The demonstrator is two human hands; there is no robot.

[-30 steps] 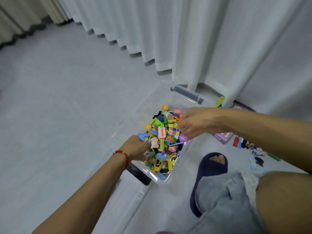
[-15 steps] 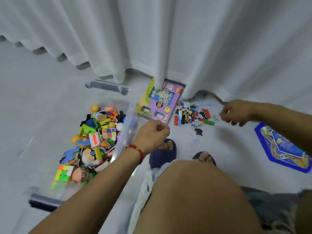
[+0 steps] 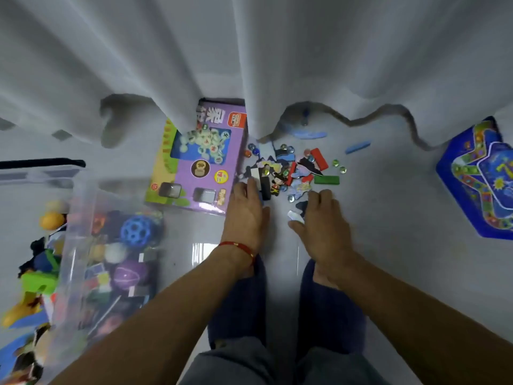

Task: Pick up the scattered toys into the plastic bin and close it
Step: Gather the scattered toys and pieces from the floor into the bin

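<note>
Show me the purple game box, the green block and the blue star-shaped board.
purple game box (image 3: 198, 165): head view, middle of its printed lid.
green block (image 3: 326, 179): head view, centre of its top face.
blue star-shaped board (image 3: 480, 179): head view, on its printed face.

Bare floor (image 3: 388, 218) between toy pile (image 3: 291, 170) and tin (image 3: 483, 179)

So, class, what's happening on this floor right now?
A person crouches over a pile of small toys by the curtain. The left hand and right hand reach down at its near edge, fingers spread, not yet holding anything. The clear plastic bin at the left is open and already full of toys. A purple game box and a blue board lie on the floor.
</note>
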